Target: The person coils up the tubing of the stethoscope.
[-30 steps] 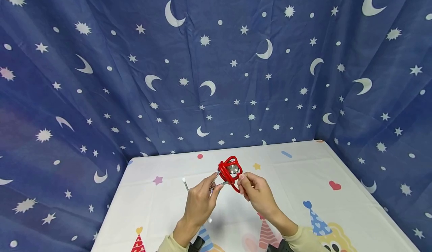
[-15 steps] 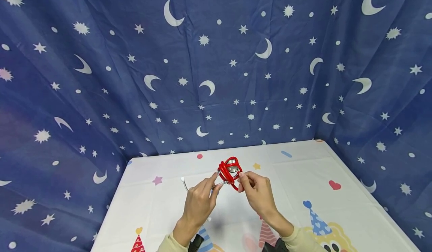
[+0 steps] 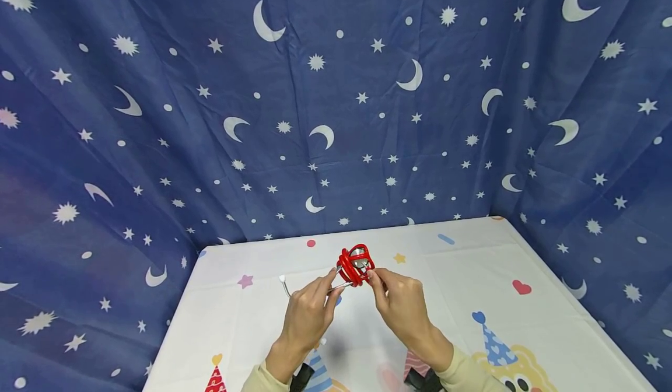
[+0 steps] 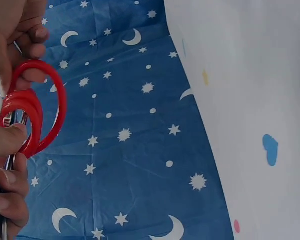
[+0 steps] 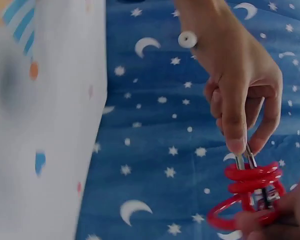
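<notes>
A stethoscope with red tubing (image 3: pixel 346 266) is held up above the table, its tubing wound in several loops. My left hand (image 3: pixel 307 313) grips its metal ear tubes (image 5: pixel 239 162) just below the coil, as the right wrist view also shows. One white ear tip (image 3: pixel 282 279) sticks out left of that hand. The silver chest piece (image 3: pixel 359 258) sits within the red loops at the far side. My right hand (image 3: pixel 404 304) pinches the near right part of the coil between thumb and fingers. In the left wrist view, a wider red loop (image 4: pixel 62 105) stands out from the coil.
A white cloth with party prints covers the table (image 3: pixel 525 322) under both hands. A dark blue curtain (image 3: pixel 336 118) with moons and stars hangs behind the table and along its sides.
The coil has shifted slightly left. The red tube end that hung below the coil by my right fingers has gone from sight, and my right hand has moved in closer. My left hand keeps its grip.
</notes>
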The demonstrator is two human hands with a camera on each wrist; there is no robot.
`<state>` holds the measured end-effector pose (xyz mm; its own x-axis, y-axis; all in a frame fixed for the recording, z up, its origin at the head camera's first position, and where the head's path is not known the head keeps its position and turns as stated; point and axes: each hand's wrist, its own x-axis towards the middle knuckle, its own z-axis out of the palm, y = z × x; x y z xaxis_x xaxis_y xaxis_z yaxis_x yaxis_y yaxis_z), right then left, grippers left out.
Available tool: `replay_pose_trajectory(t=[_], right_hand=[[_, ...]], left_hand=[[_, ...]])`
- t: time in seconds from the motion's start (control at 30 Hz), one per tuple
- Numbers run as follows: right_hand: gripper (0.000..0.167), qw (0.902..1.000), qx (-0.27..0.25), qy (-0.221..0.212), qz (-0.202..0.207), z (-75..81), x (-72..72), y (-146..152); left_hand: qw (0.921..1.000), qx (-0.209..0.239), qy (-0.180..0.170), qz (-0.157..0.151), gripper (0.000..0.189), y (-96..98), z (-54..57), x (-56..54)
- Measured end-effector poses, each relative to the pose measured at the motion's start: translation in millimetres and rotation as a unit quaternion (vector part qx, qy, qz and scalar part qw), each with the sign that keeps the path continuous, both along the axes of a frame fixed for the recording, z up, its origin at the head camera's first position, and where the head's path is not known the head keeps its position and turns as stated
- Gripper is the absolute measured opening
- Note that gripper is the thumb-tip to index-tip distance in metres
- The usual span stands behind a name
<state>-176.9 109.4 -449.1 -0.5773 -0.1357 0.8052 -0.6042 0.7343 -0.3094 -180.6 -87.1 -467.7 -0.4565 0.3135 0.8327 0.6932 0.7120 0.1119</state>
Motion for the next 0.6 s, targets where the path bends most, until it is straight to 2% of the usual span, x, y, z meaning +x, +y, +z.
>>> replay_pose_trajectory(t=[0.07, 0.13, 0.27, 0.33, 0.43, 0.6], right_hand=[[0.018, 0.9981, 0.056, -0.008, -0.026, 2.8, 0.0, 0.5], [0.02, 0.9944, 0.096, -0.034, -0.028, 6.5, 0.3, 2.2], [0.015, 0.9851, 0.112, -0.126, 0.033, 12.0, -2.9, 10.3], [0.014, 0.9798, 0.108, -0.157, 0.062, 12.5, -4.8, 15.0], [0.017, 0.982, 0.123, -0.129, 0.062, 10.3, -5.7, 19.4], [0.025, 0.9866, 0.153, -0.054, 0.02, 5.3, -7.5, 22.0]], left_hand=[[0.9999, -0.004, -0.01, 0.008, 0.035, -1.1, -0.3, 0.6], [0.9998, -0.007, -0.015, 0.014, 0.037, -1.2, -2.0, 1.0], [0.9995, -0.008, -0.022, 0.023, 0.04, -0.7, -5.8, 1.3], [0.9993, -0.014, -0.026, 0.023, 0.04, -0.2, -6.6, 1.7], [0.9989, -0.022, -0.037, 0.02, 0.04, 1.8, -6.8, 3.0], [0.9984, -0.031, -0.045, 0.01, 0.038, 5.5, -4.2, 3.9]])
